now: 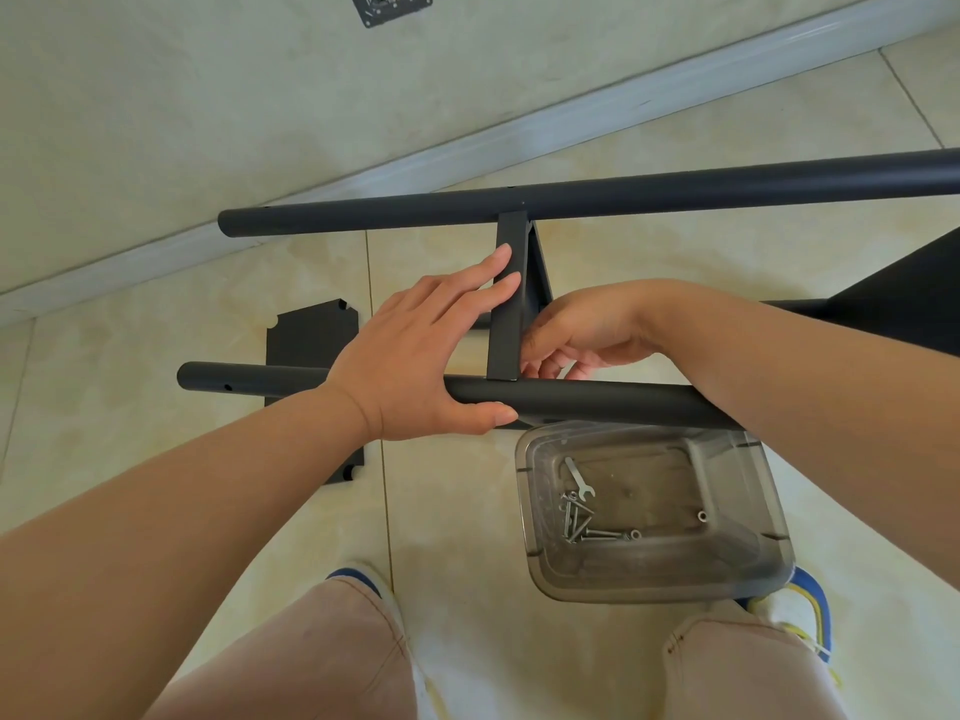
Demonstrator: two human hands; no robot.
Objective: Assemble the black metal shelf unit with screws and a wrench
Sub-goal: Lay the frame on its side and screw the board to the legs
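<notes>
The left hand [415, 350] lies spread over the black shelf frame: its straight fingers [488, 275] rest against the flat crosspiece [506, 309] and its thumb presses along the near tube [597, 402]. The right hand [576, 332] reaches in from the other side of the crosspiece, fingers curled at the joint where crosspiece meets tube; whether they pinch a screw there cannot be told. The far tube [571, 200] runs parallel, nearer the wall, joined to the crosspiece's far end. On the floor [467, 589] under the left wrist lies a loose black plate [306, 335] with notched corners, partly hidden by tube and arm. Just below the near tube, a clear plastic tub [748, 511] sits by the person's right shoe [805, 605], its top edge tucked beneath the tube; inside lie a small wrench [581, 479] and a cluster of screws [579, 522]. A grey baseboard [363, 174] runs behind.
</notes>
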